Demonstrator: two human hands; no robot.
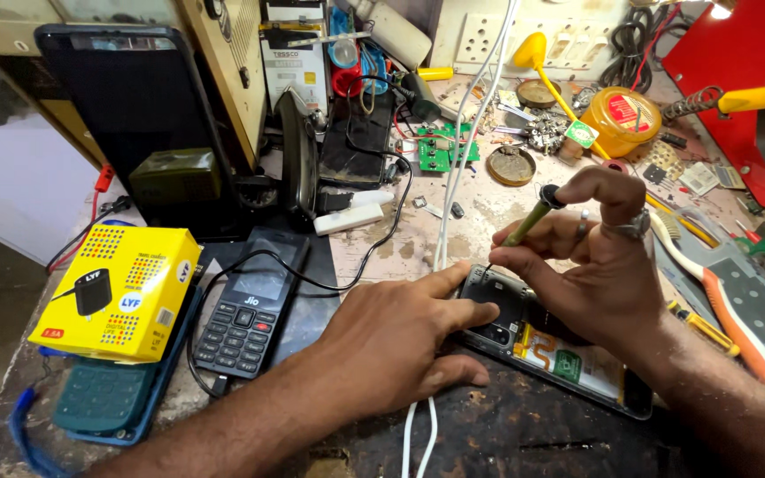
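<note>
Olive-green screwdriver [529,215] sits pinched in my right hand [604,265], thumb and first fingers around the shaft and the forefinger curled over its black cap so I can press down while twirling. Its tip meets the top corner of the opened phone [542,341], which lies back-up on the dark mat just before me, its board, orange flex and white label bare. My left hand [400,341] grasps nothing; it lies flat, palm down, forefinger stretched against the phone's upper edge to keep the body from sliding under the tool. White cables [449,177] run from under that hand up across the bench. Left of my wrist rests a black keypad phone [245,314] with a black lead, and beyond it a yellow box [121,292]. To my right lie a toothbrush [719,301] and, farther back, a yellow tin [622,119], near enough to reach.
</note>
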